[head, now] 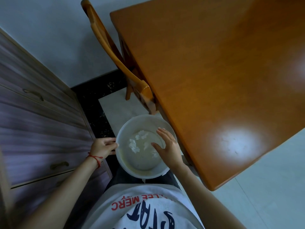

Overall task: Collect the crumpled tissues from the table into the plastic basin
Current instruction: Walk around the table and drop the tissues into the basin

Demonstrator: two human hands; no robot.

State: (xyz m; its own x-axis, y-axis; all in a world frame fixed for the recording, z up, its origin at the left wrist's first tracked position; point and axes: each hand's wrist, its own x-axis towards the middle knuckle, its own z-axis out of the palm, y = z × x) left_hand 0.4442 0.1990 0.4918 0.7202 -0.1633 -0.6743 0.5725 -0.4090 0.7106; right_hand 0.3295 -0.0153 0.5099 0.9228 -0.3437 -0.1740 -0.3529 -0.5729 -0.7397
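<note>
The right hand [168,146], nearest the lens along with the forearms, hangs flat over the plastic basin [125,166], its fingers [162,134] spread and slack, holding nothing that shows; anything under the palm is hidden. Directly below and just to the left of those fingertips, the crumpled tissues [134,144] lie scattered on the basin floor, small white wads with no clear long axis, clustered toward the basin's far-left half. Across from it, the left hand [103,146] pinches the basin's left rim, fingers clamped on the wall, carrying the basin in front of the body, off and beside the desk's near-left edge. The desk [214,80] stretches away to the right, and the part in view shows bare wood with glare patches. Judging by this, any further reach goes rightward, so the right hand is the nearer one.
</note>
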